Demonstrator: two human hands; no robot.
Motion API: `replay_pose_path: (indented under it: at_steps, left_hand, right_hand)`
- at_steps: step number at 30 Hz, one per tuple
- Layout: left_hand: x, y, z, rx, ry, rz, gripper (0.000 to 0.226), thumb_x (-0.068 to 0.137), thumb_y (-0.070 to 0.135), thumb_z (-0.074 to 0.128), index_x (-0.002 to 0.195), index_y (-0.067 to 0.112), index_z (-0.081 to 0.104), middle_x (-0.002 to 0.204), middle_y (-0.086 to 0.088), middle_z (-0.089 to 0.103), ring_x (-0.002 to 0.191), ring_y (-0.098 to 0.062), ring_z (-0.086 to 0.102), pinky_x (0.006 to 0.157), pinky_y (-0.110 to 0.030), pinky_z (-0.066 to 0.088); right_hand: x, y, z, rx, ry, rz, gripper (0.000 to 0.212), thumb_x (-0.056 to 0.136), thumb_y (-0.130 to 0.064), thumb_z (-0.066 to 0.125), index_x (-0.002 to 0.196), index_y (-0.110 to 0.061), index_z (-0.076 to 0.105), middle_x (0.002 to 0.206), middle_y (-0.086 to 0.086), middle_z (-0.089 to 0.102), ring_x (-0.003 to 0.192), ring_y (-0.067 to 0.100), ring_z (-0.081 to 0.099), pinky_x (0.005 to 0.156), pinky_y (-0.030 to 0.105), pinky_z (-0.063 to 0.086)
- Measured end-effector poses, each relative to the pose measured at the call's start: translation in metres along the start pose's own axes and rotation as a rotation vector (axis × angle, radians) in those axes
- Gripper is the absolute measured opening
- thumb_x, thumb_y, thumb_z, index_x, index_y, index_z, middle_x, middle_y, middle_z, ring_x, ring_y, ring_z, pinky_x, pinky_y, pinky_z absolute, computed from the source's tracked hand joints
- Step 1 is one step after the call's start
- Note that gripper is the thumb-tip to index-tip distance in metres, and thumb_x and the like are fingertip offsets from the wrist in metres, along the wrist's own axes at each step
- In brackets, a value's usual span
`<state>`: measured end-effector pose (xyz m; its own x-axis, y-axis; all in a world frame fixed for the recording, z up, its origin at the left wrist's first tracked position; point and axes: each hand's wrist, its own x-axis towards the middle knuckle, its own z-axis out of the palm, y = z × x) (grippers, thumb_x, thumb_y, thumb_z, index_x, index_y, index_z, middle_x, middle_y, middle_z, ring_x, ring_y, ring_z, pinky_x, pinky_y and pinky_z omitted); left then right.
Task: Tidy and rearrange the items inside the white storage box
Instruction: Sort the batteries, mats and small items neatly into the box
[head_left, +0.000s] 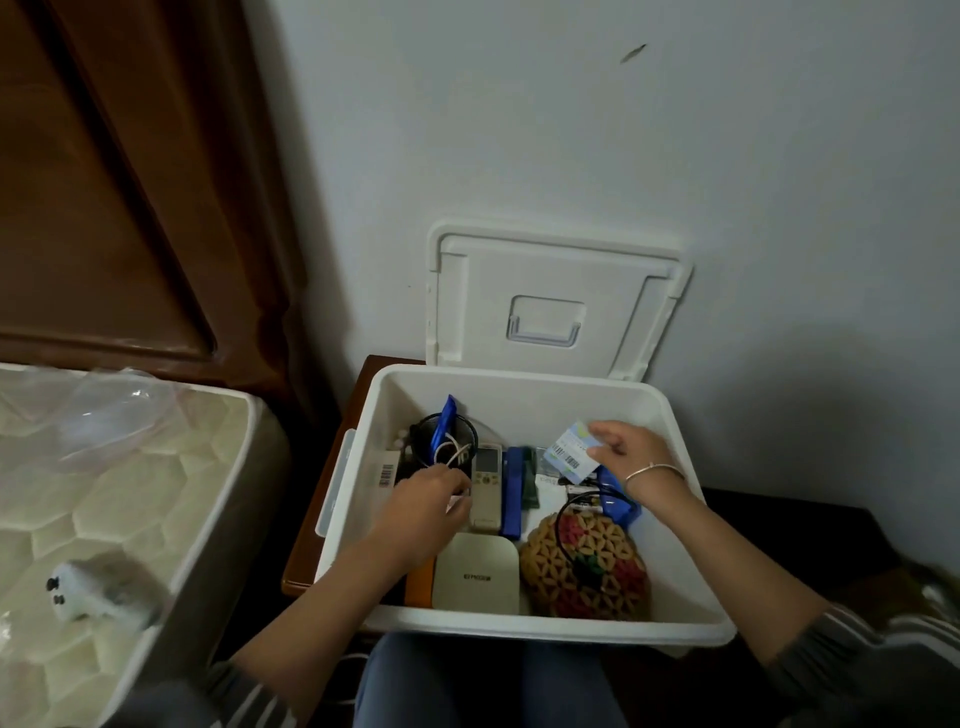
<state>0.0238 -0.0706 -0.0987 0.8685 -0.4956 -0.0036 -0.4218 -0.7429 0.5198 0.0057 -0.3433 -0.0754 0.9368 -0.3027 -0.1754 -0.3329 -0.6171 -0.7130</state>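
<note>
We see the white storage box open on a wooden tabletop beside the bed, its lid propped upright against the wall behind it; inside, at the back left, a black mesh cup holds a blue strip and a loop of white cable; just to its right a pale remote control lies lengthwise, with a blue bar lying alongside it; at the front sit a beige flat device, an orange item partly hidden at its left, and a woven patterned ball with a black cord across it; a blue pouch lies behind the ball; our left hand reaches down between the cup and the remote with fingers curled, though we cannot tell whether it grips anything; our right hand pinches a pale blue card packet above the box's back right; a plush toy and a clear plastic bag lie on the mattress
</note>
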Motion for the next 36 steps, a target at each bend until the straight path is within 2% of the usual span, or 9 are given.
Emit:
replay_pose_path:
  at_steps: [6,10,13,16,20,23,26,33,36]
  left_hand:
    - [0.016,-0.004,0.007,0.047,0.116,-0.032,0.020,0.095,0.026,0.052,0.113,0.025,0.060,0.107,0.009,0.058,0.092,-0.003,0.052,0.084,-0.020,0.045]
    - [0.024,0.004,0.021,-0.087,-0.023,-0.042,0.021,0.097,0.026,0.050,0.114,0.020,0.062,0.110,0.003,0.061,0.093,-0.006,0.055,0.077,-0.015,0.042]
    - [0.036,0.029,0.043,-0.205,-0.231,-0.034,0.029,0.099,0.027,0.049,0.121,0.013,0.061,0.118,-0.005,0.063,0.104,-0.016,0.058,0.088,-0.028,0.048]
    - [0.046,0.063,0.069,-0.223,-0.387,-0.021,0.039,0.099,0.032,0.048,0.133,0.013,0.052,0.127,-0.009,0.060,0.114,-0.023,0.057,0.092,-0.031,0.046]
    - [0.056,0.093,0.094,-0.083,-0.284,-0.023,0.042,0.100,0.033,0.044,0.138,0.016,0.043,0.129,-0.008,0.053,0.113,-0.025,0.055,0.087,-0.037,0.048]
    - [0.060,0.096,0.100,-0.022,-0.236,-0.058,0.043,0.100,0.037,0.043,0.136,0.014,0.042,0.130,-0.008,0.045,0.115,-0.025,0.050,0.087,-0.037,0.047]
    - [0.060,0.090,0.100,-0.009,-0.233,-0.037,0.042,0.100,0.037,0.045,0.135,0.013,0.045,0.132,-0.005,0.043,0.118,-0.022,0.046,0.090,-0.032,0.046]
    - [0.045,0.088,0.093,-0.050,-0.396,0.106,0.029,0.100,0.033,0.046,0.117,0.011,0.054,0.115,-0.008,0.059,0.104,-0.021,0.056,0.078,-0.028,0.043]
    - [0.036,0.088,0.090,-0.079,-0.584,0.152,0.030,0.101,0.033,0.044,0.119,0.010,0.048,0.116,-0.013,0.059,0.103,-0.026,0.057,0.077,-0.030,0.041]
  right_hand:
    - [0.035,0.001,0.024,-0.274,-0.124,0.000,0.038,0.090,-0.012,0.061,0.129,-0.013,0.059,0.131,0.009,0.059,0.118,0.024,0.055,0.103,0.027,0.037]
    - [0.051,0.003,0.026,-0.539,-0.280,0.033,0.036,0.094,-0.017,0.056,0.130,-0.020,0.057,0.131,0.009,0.058,0.117,0.026,0.055,0.097,0.027,0.040]
    - [0.054,0.008,0.016,-0.613,-0.316,0.044,0.033,0.092,-0.015,0.058,0.125,-0.019,0.062,0.127,0.009,0.061,0.115,0.026,0.056,0.099,0.029,0.041]
    - [0.047,0.015,0.004,-0.620,-0.328,0.073,0.029,0.090,-0.014,0.061,0.116,-0.021,0.068,0.121,0.007,0.065,0.109,0.026,0.060,0.097,0.030,0.045]
    - [0.038,0.017,-0.007,-0.638,-0.405,0.070,0.031,0.089,-0.018,0.063,0.120,-0.022,0.066,0.124,0.004,0.063,0.112,0.023,0.059,0.097,0.027,0.044]
    - [0.033,0.015,-0.009,-0.756,-0.475,0.031,0.026,0.091,-0.025,0.060,0.115,-0.024,0.069,0.117,0.004,0.066,0.105,0.023,0.061,0.087,0.025,0.046]
    - [0.029,0.019,-0.005,-0.880,-0.520,0.013,0.028,0.093,-0.019,0.057,0.117,-0.028,0.066,0.116,0.003,0.064,0.104,0.024,0.060,0.085,0.025,0.045]
    - [0.033,0.024,-0.006,-0.769,-0.412,0.058,0.035,0.092,-0.023,0.058,0.127,-0.021,0.059,0.126,0.008,0.058,0.116,0.027,0.055,0.101,0.030,0.041]
    - [0.037,0.018,-0.003,-0.603,-0.260,0.048,0.027,0.090,-0.019,0.060,0.117,-0.018,0.065,0.118,0.009,0.063,0.107,0.026,0.059,0.092,0.032,0.047]
